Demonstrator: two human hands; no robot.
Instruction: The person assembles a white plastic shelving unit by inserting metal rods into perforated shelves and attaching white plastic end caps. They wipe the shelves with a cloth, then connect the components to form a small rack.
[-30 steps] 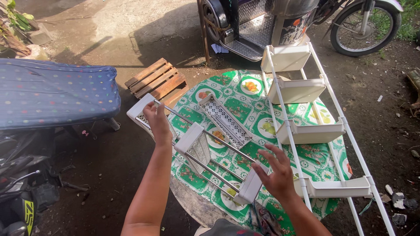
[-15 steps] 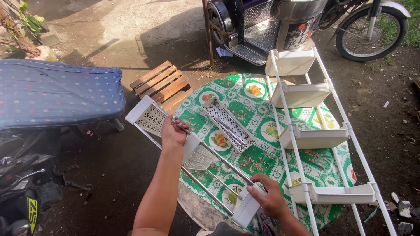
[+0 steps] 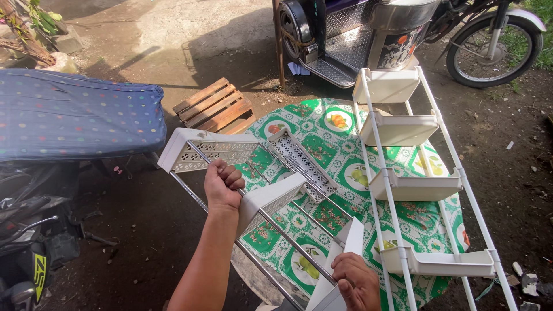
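Note:
My left hand (image 3: 222, 185) is closed around a metal rod of a white plastic shelf rack (image 3: 271, 198), between its top tray (image 3: 201, 151) and middle tray. My right hand (image 3: 355, 281) grips the rack's bottom tray (image 3: 340, 259) near the lower edge of the view. The rack is lifted at a slant over a round table with a green patterned cloth (image 3: 322, 222). A loose perforated white panel (image 3: 302, 158) lies on the cloth under the rack.
A second, taller white rack (image 3: 412, 184) with several trays lies on the table's right side. A wooden pallet (image 3: 214, 107) sits on the ground behind. A blue dotted cushion (image 3: 75, 112) is at left, a motorcycle with sidecar (image 3: 391, 34) behind.
Both hands have taken firmer hold and lifted the rack off the table toward me; the left hand slid down the rod and the view has shifted closer.

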